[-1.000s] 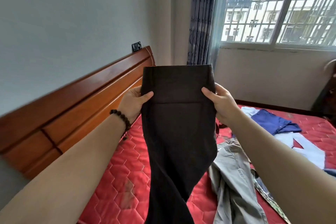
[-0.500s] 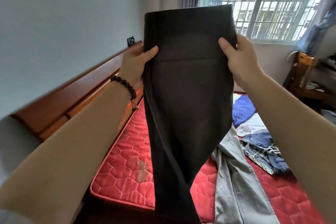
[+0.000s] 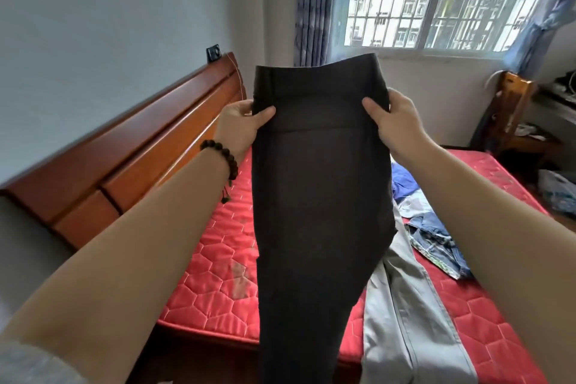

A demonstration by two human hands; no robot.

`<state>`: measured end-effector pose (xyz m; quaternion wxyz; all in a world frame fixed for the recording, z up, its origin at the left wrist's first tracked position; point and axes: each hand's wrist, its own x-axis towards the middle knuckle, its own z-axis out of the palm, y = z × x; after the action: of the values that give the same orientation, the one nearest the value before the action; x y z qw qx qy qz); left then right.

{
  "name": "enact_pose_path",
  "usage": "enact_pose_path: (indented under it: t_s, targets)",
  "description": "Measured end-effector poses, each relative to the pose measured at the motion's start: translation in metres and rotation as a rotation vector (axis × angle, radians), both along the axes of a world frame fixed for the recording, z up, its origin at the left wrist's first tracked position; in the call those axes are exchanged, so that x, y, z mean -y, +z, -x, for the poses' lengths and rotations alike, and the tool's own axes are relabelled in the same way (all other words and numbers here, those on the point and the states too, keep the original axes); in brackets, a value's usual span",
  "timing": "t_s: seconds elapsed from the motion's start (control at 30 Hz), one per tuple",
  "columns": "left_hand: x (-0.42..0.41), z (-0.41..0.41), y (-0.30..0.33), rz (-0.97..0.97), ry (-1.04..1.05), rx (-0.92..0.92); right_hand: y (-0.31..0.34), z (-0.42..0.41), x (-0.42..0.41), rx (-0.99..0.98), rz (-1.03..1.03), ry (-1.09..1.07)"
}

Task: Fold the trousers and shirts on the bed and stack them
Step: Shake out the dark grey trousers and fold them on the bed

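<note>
Both hands, the left hand (image 3: 241,121) and right hand (image 3: 394,121), pinched the dark trousers (image 3: 318,196) at the waistband, above the bed (image 3: 215,287). Legs should hang aligned before lowering flat.

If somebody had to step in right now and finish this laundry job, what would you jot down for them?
Left hand and right hand: each grips a side of the dark brown trousers at the waistband, holding them up in the air above the red quilted mattress.
On the mattress: grey trousers, blue denim garment, blue cloth, all lying unfolded.
Done: no folded stack in view.
Left: fold the dark trousers, then the rest, and stack them.
</note>
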<state>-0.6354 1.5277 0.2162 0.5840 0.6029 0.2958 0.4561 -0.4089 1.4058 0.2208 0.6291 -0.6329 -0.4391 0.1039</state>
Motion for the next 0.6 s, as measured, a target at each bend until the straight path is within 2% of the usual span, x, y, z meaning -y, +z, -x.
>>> enact_pose_path:
  t_s: [0.23, 0.43, 0.6]
  targets:
    - [-0.045, -0.058, -0.068, 0.123, -0.047, -0.063, -0.071, -0.051, -0.035, -0.109, 0.094, 0.019]
    - [-0.111, -0.135, -0.137, 0.232, 0.039, -0.132, -0.137, -0.116, -0.101, -0.232, 0.215, 0.051]
    - [-0.167, -0.190, -0.194, 0.202, 0.137, -0.218, -0.191, -0.167, -0.161, -0.258, 0.232, 0.025]
